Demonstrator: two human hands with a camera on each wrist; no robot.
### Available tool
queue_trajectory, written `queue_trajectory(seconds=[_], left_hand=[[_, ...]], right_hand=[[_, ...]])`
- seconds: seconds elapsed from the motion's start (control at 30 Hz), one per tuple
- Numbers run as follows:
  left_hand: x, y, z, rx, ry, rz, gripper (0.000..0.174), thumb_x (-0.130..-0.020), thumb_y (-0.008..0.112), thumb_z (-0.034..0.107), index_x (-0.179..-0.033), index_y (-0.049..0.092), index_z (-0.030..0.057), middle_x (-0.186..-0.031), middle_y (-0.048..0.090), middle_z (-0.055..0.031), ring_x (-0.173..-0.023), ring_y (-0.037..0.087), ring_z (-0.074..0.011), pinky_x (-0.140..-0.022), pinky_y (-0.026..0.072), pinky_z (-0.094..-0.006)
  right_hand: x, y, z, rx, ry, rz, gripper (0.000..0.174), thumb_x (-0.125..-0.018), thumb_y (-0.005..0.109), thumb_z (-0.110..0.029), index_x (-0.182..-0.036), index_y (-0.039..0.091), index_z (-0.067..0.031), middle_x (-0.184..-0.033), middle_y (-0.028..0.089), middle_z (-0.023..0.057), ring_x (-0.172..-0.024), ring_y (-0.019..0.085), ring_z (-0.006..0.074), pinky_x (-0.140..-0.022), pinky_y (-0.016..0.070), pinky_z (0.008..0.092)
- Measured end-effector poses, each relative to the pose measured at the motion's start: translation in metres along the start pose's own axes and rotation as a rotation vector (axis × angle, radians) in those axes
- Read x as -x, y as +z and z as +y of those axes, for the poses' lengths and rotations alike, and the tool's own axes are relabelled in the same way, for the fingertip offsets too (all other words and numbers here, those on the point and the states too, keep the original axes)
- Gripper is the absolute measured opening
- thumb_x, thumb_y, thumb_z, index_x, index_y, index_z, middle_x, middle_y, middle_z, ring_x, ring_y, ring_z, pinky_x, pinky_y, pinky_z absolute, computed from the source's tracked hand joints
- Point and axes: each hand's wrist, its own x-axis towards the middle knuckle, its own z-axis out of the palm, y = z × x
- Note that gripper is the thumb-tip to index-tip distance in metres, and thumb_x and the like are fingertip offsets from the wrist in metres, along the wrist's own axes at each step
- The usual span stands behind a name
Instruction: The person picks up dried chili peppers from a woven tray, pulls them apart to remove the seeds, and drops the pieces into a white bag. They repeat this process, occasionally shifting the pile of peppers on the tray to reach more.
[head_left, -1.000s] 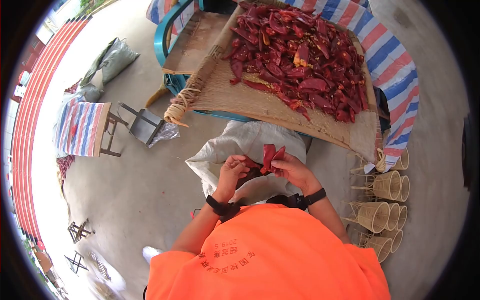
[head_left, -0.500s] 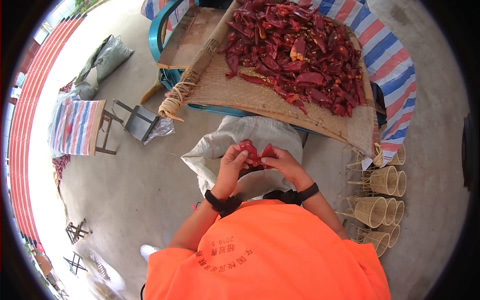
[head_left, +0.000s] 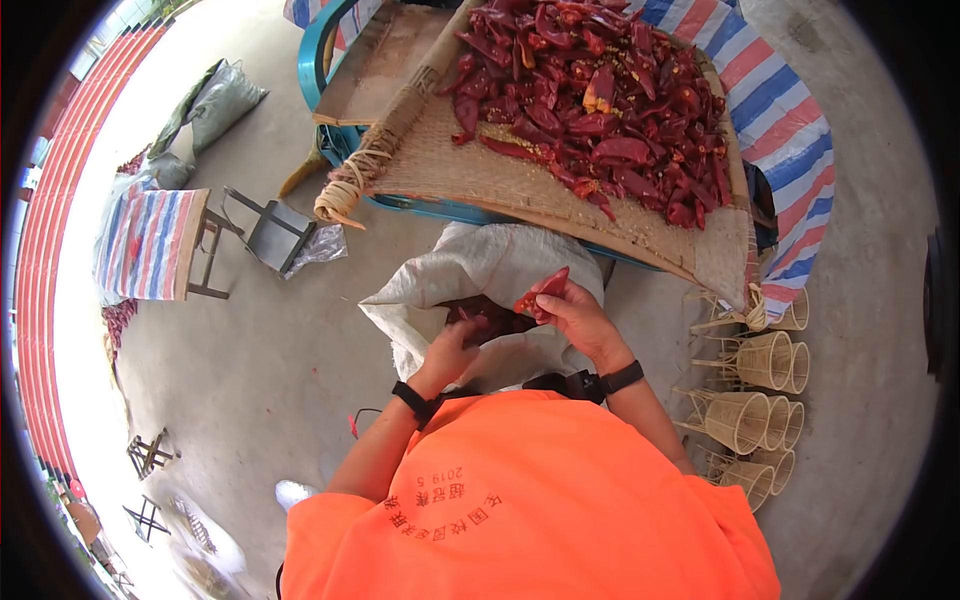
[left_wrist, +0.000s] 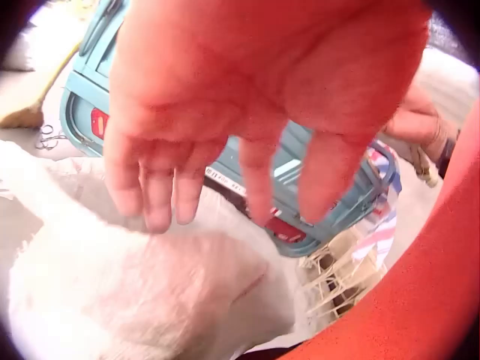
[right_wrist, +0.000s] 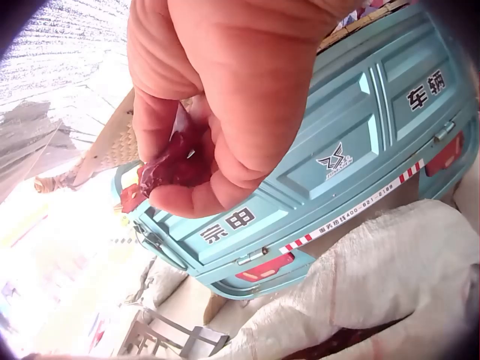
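Observation:
My right hand (head_left: 580, 315) pinches a dried red pepper (head_left: 541, 296) between thumb and fingers, above the right side of a white woven sack (head_left: 425, 275). The right wrist view shows the crumpled pepper (right_wrist: 176, 161) at the fingertips. Low over the sack's mouth is my left hand (head_left: 452, 352), its fingers loosely extended. In the left wrist view that hand (left_wrist: 247, 112) has its fingers spread and holds nothing. Dark red peppers (head_left: 490, 316) show inside the sack, partly covered by the left hand.
Beyond the sack, a heap of red peppers (head_left: 610, 130) lies on a woven mat (head_left: 425, 175) over a teal vehicle bed (right_wrist: 330, 165). Striped tarp (head_left: 780, 130) hangs at its right. Wicker stools (head_left: 765, 365) stand right; a small dark chair (head_left: 278, 238) stands left.
Both hands held red pepper pieces together over the sack. Now the left hand has let go of its piece and moved down over the sack's mouth; the right has moved slightly right, still gripping pepper.

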Motion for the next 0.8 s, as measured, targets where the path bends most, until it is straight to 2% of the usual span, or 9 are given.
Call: queue_trajectory(seconds=[0.07,0.1,0.2,0.3,0.4,0.5,0.6,0.7,0.8], left_hand=[[0.007,0.026,-0.058,-0.330,0.064,-0.369,0.031,-0.083,0.060,0.020,-0.110,0.064,0.0071,-0.108,0.062,-0.0165,-0.101,0.061,-0.0361,-0.081,0.0503,-0.0467],[0.007,0.027,-0.054,-0.494,0.097,-0.553,0.031,-0.084,0.059,0.022,-0.110,0.065,0.0076,-0.109,0.062,-0.0160,-0.102,0.061,-0.0361,-0.081,0.0497,-0.0477],[0.014,0.027,-0.032,-0.415,-0.140,-0.843,0.035,-0.086,0.057,0.029,-0.111,0.065,0.0059,-0.109,0.065,-0.0156,-0.105,0.060,-0.0334,-0.090,0.0467,-0.0419],[0.028,0.021,-0.019,-0.363,-0.001,-0.651,0.035,-0.090,0.052,0.031,-0.110,0.067,0.0067,-0.115,0.064,-0.0154,-0.111,0.058,-0.0318,-0.091,0.0455,-0.0415],[0.016,0.002,0.031,-0.318,-0.284,-0.918,0.039,-0.093,0.047,0.033,-0.113,0.066,0.0061,-0.116,0.065,-0.0160,-0.112,0.059,-0.0320,-0.095,0.0427,-0.0418],[0.030,0.007,0.010,-0.170,-0.308,-0.830,0.040,-0.095,0.044,0.033,-0.114,0.065,0.0048,-0.114,0.066,-0.0158,-0.109,0.061,-0.0314,-0.098,0.0400,-0.0419],[0.026,0.000,0.023,-0.251,-0.280,-0.920,0.040,-0.095,0.044,0.033,-0.115,0.064,0.0051,-0.111,0.068,-0.0143,-0.109,0.062,-0.0303,-0.100,0.0373,-0.0431],[0.026,0.000,0.024,-0.243,-0.288,-0.933,0.045,-0.093,0.043,0.032,-0.117,0.064,0.0002,-0.122,0.063,-0.0199,-0.111,0.061,-0.0324,-0.098,0.0407,-0.0422],[0.033,0.005,0.011,-0.121,-0.356,-0.844,0.042,-0.092,0.043,0.031,-0.113,0.066,0.0011,-0.117,0.065,-0.0200,-0.108,0.063,-0.0325,-0.096,0.0423,-0.0418]], right_hand=[[0.002,0.003,-0.003,-0.008,0.007,-0.005,0.021,-0.094,0.059,-0.012,-0.114,0.057,-0.0054,-0.110,0.063,0.0074,-0.093,0.060,0.0148,-0.084,0.0504,0.0289],[0.003,0.005,-0.004,-0.010,0.006,-0.011,0.021,-0.095,0.058,-0.012,-0.115,0.057,-0.0054,-0.111,0.063,0.0079,-0.094,0.060,0.0150,-0.085,0.0506,0.0294],[0.003,0.006,-0.007,-0.020,-0.002,-0.028,0.021,-0.096,0.056,-0.014,-0.116,0.056,-0.0057,-0.114,0.062,0.0088,-0.096,0.060,0.0153,-0.085,0.0515,0.0305],[0.003,0.005,-0.007,-0.039,-0.014,-0.044,0.020,-0.098,0.053,-0.015,-0.116,0.056,-0.0065,-0.115,0.061,0.0081,-0.097,0.060,0.0151,-0.085,0.0523,0.0311],[0.003,0.008,-0.010,-0.009,-0.014,-0.051,0.020,-0.098,0.052,-0.016,-0.116,0.056,-0.0075,-0.114,0.061,0.0073,-0.097,0.060,0.0148,-0.086,0.0521,0.0311],[0.000,0.005,-0.007,0.127,0.043,-0.082,0.020,-0.098,0.053,-0.018,-0.115,0.057,-0.0081,-0.116,0.061,0.0063,-0.098,0.060,0.0139,-0.088,0.0496,0.0305],[-0.005,0.000,0.003,0.280,0.123,-0.154,0.021,-0.096,0.056,-0.019,-0.113,0.060,-0.0083,-0.118,0.061,0.0045,-0.101,0.060,0.0138,-0.093,0.0462,0.0307],[-0.005,-0.001,0.011,0.372,0.144,-0.151,0.022,-0.095,0.058,-0.021,-0.112,0.062,-0.0085,-0.113,0.062,0.0008,-0.104,0.059,0.0122,-0.093,0.0445,0.0292],[-0.002,0.004,0.006,0.411,0.167,-0.117,0.023,-0.094,0.060,-0.021,-0.112,0.063,-0.0087,-0.111,0.062,-0.0004,-0.108,0.058,0.0114,-0.094,0.0446,0.0289]])
